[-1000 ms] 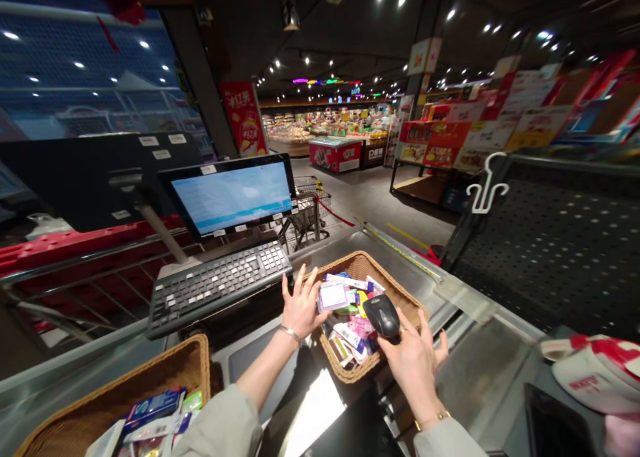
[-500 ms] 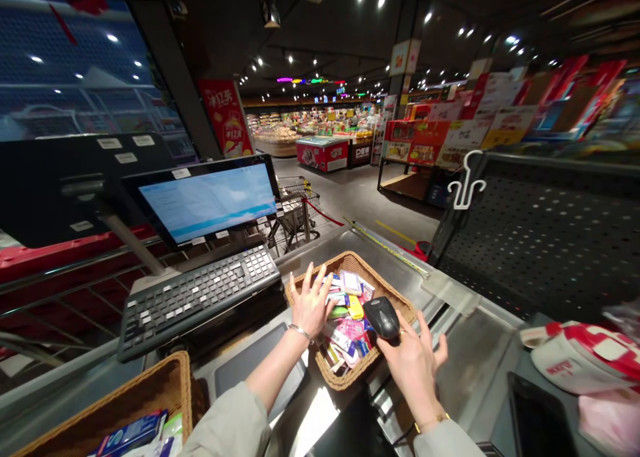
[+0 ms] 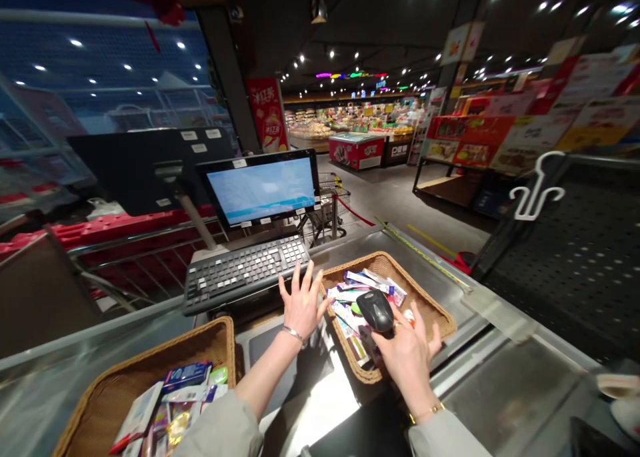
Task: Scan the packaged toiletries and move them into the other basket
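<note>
My right hand grips a black handheld barcode scanner over a wicker basket on the metal counter. Small, colourful packets lie jumbled in that basket, partly hidden beneath the scanner. At the basket's left rim, my left hand is open, fingers spread, holding nothing. Its fingertips point toward the front edge of a black keyboard; whether they touch it I cannot tell. A second wicker basket at lower left contains more packets, among them a blue one.
Behind the keyboard stands a lit monitor, with another dark screen's back to its left. A black perforated panel with a white hook rises on the right. Shopping carts are parked beyond the counter.
The view has swung left, showing more of the lower-left basket. My left hand has moved from over the packets to the basket's left side. The packets lie differently; my right hand still holds the scanner.
</note>
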The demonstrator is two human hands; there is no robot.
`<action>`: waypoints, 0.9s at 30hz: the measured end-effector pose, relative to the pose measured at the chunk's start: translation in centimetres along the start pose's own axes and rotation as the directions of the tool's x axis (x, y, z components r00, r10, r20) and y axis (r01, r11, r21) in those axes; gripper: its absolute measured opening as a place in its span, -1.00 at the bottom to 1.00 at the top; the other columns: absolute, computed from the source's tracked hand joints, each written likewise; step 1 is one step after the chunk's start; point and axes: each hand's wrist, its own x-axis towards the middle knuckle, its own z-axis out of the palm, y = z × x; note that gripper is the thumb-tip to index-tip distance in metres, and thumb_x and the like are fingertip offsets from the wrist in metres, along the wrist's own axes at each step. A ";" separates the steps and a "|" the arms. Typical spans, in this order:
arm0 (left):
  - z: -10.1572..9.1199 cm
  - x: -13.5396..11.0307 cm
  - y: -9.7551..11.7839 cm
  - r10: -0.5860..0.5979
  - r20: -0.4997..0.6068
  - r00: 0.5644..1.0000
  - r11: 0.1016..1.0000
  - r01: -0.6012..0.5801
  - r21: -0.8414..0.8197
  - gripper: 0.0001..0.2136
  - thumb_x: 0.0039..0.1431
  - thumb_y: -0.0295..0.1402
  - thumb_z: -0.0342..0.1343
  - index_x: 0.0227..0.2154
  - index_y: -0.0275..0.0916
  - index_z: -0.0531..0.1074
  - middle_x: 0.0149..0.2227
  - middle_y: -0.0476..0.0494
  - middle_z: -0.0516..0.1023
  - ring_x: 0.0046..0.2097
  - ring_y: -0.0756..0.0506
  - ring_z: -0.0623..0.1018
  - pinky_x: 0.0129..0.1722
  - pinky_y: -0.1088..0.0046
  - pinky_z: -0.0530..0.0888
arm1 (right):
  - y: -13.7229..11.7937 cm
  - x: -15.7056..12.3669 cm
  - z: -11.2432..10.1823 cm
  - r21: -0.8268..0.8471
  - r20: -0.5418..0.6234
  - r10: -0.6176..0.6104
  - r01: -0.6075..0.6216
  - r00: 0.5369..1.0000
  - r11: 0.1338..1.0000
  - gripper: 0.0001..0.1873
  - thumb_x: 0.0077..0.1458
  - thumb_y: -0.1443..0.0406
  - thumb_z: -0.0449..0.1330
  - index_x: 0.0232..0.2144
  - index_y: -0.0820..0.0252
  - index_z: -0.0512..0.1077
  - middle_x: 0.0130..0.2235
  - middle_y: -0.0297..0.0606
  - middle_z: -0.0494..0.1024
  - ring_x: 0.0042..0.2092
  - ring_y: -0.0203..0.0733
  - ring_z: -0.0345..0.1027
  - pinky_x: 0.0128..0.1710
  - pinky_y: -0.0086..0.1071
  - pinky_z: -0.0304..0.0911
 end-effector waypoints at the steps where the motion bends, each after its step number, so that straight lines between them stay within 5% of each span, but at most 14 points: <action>1: -0.3 -0.4 -0.5 -0.019 0.003 1.000 1.000 0.019 0.004 -0.43 0.19 -0.01 0.01 0.24 -0.05 0.22 0.36 -0.15 0.08 0.39 -0.35 -0.03 0.27 -0.26 -0.25 | -0.6 -0.1 0.1 0.003 0.001 -0.021 0.021 1.000 1.000 -0.70 0.01 0.05 0.15 -0.29 0.01 0.56 0.00 -0.28 0.55 0.26 0.09 0.05 0.22 0.13 -0.38; 13: -3.4 -6.8 -6.4 -0.213 0.014 0.977 0.975 0.212 0.073 -0.40 0.17 0.06 0.01 0.24 -0.03 0.22 0.36 -0.14 0.07 0.38 -0.36 -0.02 0.26 -0.28 -0.27 | -6.7 -1.5 1.1 0.123 0.036 -0.254 0.248 0.967 0.961 -0.74 0.03 0.11 0.14 -0.32 0.03 0.56 -0.03 -0.26 0.57 0.25 0.16 0.06 0.19 0.17 -0.32; 27: -6.0 -15.5 -12.7 -0.401 0.010 0.916 0.894 0.389 0.223 -0.43 0.18 -0.03 0.05 0.24 -0.04 0.22 0.35 -0.18 0.11 0.38 -0.36 -0.01 0.27 -0.26 -0.24 | -12.0 -4.7 2.7 0.217 0.144 -0.474 0.440 0.869 0.872 -0.77 0.00 0.19 0.13 -0.32 0.04 0.55 0.01 -0.28 0.55 0.27 0.12 0.05 0.22 0.17 -0.30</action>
